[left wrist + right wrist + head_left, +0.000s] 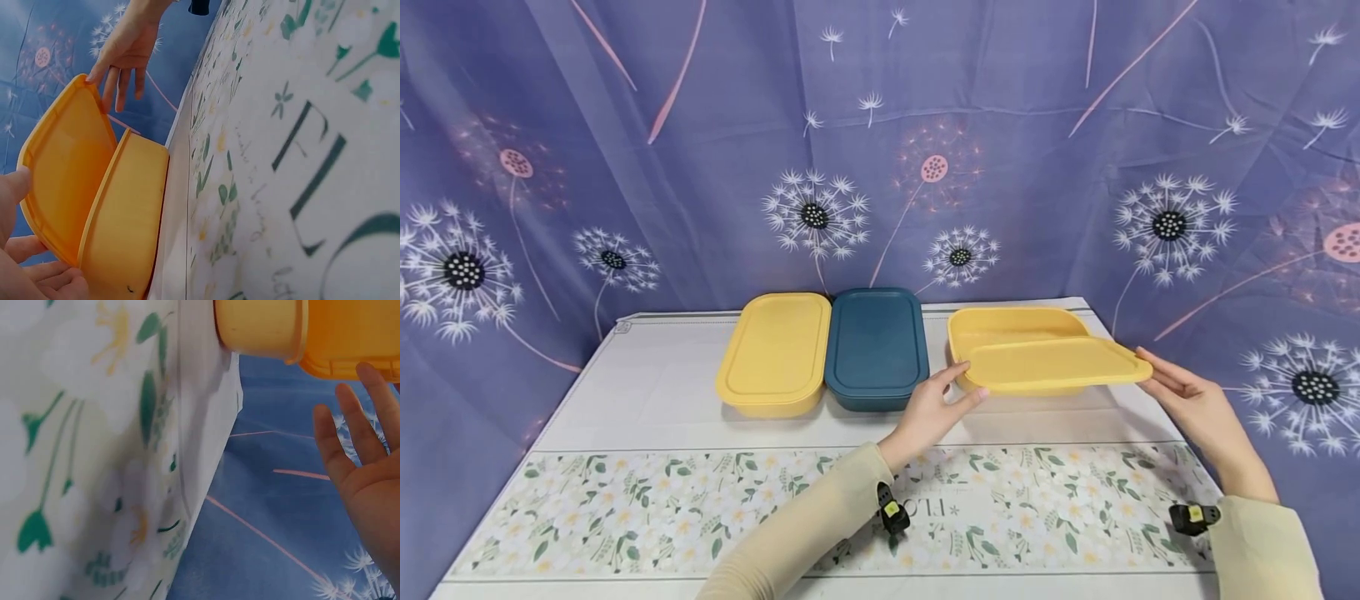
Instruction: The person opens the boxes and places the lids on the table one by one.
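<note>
A yellow lid (1052, 364) is held tilted over an open yellow food container (1000, 327) at the right of the table. My left hand (928, 415) pinches the lid's left end, thumb at the near edge and fingers on the top. At the other end, my right hand (1202, 417) grips the right corner between thumb and fingertips. In the left wrist view the lid (69, 150) stands raised from the container (134, 200), with a gap between them that narrows toward my left fingers. The right wrist view catches the outstretched fingers of my right hand (375, 475) below the lid's rim.
Left of the open container stand a lidded dark blue container (877, 346) and a lidded yellow container (777, 350), side by side. A white tablecloth with a floral band (700, 508) covers the table. Behind hangs a purple dandelion-print curtain (715, 183), close to the table's back edge.
</note>
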`<state>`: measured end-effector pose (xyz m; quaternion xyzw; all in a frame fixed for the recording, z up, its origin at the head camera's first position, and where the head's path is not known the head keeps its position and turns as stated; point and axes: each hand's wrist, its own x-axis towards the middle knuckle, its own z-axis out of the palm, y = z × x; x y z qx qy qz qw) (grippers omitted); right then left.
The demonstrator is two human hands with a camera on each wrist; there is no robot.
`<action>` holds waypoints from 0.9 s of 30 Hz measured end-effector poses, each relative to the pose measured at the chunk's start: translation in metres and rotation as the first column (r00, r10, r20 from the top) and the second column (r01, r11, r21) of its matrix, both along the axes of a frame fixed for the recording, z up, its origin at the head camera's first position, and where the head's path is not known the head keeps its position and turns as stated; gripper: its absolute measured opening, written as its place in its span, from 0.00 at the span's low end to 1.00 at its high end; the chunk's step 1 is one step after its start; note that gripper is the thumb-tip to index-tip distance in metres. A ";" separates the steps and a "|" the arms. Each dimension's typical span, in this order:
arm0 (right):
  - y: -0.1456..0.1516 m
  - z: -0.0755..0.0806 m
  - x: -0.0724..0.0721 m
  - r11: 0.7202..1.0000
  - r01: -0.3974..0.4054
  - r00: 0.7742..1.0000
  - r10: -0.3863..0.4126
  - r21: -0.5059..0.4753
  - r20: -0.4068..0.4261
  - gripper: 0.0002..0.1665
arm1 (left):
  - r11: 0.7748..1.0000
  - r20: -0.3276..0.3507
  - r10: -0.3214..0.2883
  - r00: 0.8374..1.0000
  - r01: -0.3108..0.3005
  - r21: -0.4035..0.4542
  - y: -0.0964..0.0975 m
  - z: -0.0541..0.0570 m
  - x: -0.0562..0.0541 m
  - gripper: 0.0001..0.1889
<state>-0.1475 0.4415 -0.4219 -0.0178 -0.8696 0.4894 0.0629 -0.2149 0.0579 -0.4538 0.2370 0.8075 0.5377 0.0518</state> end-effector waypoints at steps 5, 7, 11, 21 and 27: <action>-0.002 0.004 -0.003 0.999 0.018 0.998 -0.016 0.039 -0.059 0.34 | 1.000 -0.011 -0.003 1.000 0.003 -0.001 0.000 0.000 -0.003 0.35; -0.003 0.005 -0.005 0.998 0.030 0.997 -0.026 0.051 -0.079 0.33 | 1.000 -0.010 -0.002 1.000 0.002 -0.001 0.000 0.001 -0.004 0.34; -0.006 0.005 -0.009 0.997 0.037 0.989 -0.027 0.069 -0.142 0.31 | 1.000 -0.023 0.007 1.000 -0.007 0.001 0.000 0.002 -0.005 0.31; -0.014 0.012 -0.018 0.999 0.050 0.994 -0.050 0.005 -0.093 0.33 | 0.999 -0.044 0.041 0.998 -0.040 0.020 0.002 0.005 -0.004 0.31; -0.019 0.014 -0.027 0.992 0.123 0.988 -0.121 0.016 -0.093 0.34 | 0.997 -0.061 0.047 0.997 -0.043 0.058 0.004 0.004 -0.009 0.30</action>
